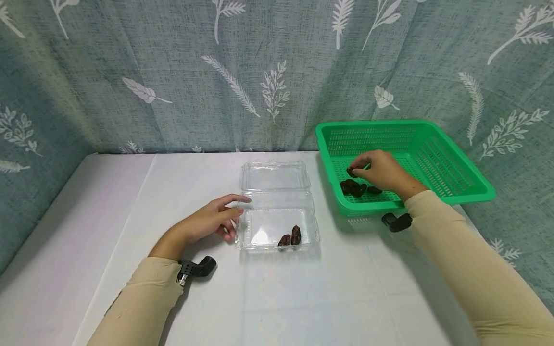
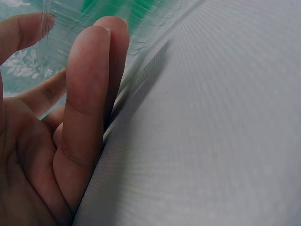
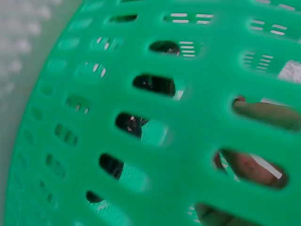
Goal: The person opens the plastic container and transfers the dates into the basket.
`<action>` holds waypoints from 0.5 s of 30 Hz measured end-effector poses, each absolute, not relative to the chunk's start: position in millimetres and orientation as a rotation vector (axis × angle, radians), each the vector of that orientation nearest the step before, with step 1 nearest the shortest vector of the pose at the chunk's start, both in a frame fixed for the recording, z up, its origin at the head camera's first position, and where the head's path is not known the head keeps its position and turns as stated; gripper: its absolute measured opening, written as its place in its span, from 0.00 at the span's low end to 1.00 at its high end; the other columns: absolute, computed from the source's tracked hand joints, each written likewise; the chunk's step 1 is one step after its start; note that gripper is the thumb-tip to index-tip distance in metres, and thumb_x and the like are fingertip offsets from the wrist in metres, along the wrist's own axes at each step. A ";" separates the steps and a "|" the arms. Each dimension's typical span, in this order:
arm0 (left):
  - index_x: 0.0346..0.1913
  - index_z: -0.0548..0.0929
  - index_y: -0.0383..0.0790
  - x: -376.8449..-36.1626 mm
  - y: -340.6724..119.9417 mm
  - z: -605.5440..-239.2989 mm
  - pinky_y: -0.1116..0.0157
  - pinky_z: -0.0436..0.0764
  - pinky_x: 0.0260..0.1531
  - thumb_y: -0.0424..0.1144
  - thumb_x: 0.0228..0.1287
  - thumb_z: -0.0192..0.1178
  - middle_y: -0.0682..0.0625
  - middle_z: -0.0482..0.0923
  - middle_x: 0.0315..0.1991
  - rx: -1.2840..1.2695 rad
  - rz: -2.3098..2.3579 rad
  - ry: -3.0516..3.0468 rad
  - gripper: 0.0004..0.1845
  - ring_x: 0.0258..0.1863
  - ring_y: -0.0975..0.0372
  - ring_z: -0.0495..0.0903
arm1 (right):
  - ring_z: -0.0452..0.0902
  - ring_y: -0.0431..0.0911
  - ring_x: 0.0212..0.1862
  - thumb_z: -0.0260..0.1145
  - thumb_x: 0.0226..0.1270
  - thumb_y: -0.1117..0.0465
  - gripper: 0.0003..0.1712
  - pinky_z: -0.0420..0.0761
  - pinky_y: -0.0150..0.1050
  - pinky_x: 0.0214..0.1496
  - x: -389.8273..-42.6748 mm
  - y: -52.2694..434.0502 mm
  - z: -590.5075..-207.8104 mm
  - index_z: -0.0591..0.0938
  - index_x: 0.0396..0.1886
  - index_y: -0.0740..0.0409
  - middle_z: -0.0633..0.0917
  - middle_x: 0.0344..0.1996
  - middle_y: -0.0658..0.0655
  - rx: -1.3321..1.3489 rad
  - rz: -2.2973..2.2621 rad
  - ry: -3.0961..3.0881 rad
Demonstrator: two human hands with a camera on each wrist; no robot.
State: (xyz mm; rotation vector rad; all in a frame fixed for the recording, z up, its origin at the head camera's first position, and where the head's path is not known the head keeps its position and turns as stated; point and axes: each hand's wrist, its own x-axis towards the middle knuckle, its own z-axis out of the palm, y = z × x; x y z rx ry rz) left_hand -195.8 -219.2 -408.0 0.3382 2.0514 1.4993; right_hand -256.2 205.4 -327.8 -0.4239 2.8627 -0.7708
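A clear plastic clamshell container (image 1: 277, 218) lies open on the table, with two brown dates (image 1: 295, 235) in its front right corner. My left hand (image 1: 212, 218) rests against its left rim, thumb and index finger reaching onto the edge. The left wrist view shows the lower fingers (image 2: 87, 89) fairly straight beside the plastic. Inside the green basket (image 1: 342, 206), my right hand (image 1: 381, 170) pinches a date (image 1: 351, 172) between fingertips and thumb. Several more dates (image 1: 354, 187) lie below it. In the right wrist view, the basket wall (image 3: 197, 117) partly hides hand and dates.
The container's hinged lid (image 1: 274, 176) lies folded back, away from me. A white cloth (image 1: 303, 298) covers the table. Behind it hangs a grey-green leaf-print curtain (image 1: 182, 72), which also runs along both sides. The basket stands at the back right.
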 end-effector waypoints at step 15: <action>0.72 0.66 0.48 -196.0 -218.8 -407.4 0.63 0.86 0.30 0.46 0.77 0.52 0.45 0.72 0.36 0.348 1.492 2.051 0.25 0.26 0.60 0.82 | 0.80 0.64 0.54 0.61 0.73 0.66 0.13 0.80 0.59 0.53 -263.0 212.3 -335.8 0.84 0.52 0.67 0.86 0.49 0.69 -0.394 -0.614 2.820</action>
